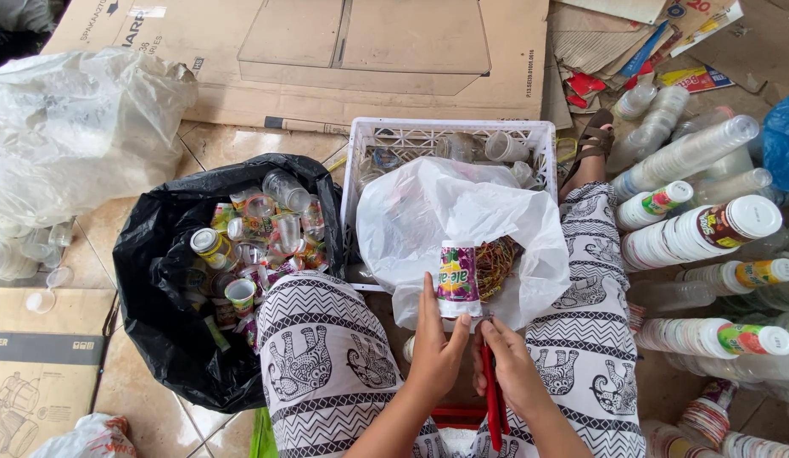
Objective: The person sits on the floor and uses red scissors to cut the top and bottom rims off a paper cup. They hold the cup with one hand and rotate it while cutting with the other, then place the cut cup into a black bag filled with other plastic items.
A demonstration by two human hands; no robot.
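Holding that purple-labelled plastic cup (458,282) in your left hand (435,343), you've got it upside down over your lap, just in front of the white plastic bag (428,212). The fingers are wrapped around the rim end at the bottom, thumb on the near side. It looks thin and very light, so I'd guess it crushes easily and the printed wrap may be a bit slick. Gripping near the stiffer rim like you do seems the safest spot; the middle wall would probably buckle.

Your right hand (509,360) is closed around a red-handled tool (494,399), scissors or a cutter, I can't tell which. Its tip sits right at the cup's lower edge, touching or nearly so.

Around you:
- At 12 o'clock of the cup, the white bag is draped open over a white crate (369,140) holding clear cups, with a tangle of brownish bands (496,263) just at 2 o'clock.
- At 9 o'clock, a black bag (148,280) full of mixed cups.
- At 3 o'clock, long stacks of nested cups (700,233) lie on the floor.
- Flattened cardboard (327,51) sits farther off at 12 o'clock.

The loose edge of the white bag hangs right behind the cup, so it could snag the tool.
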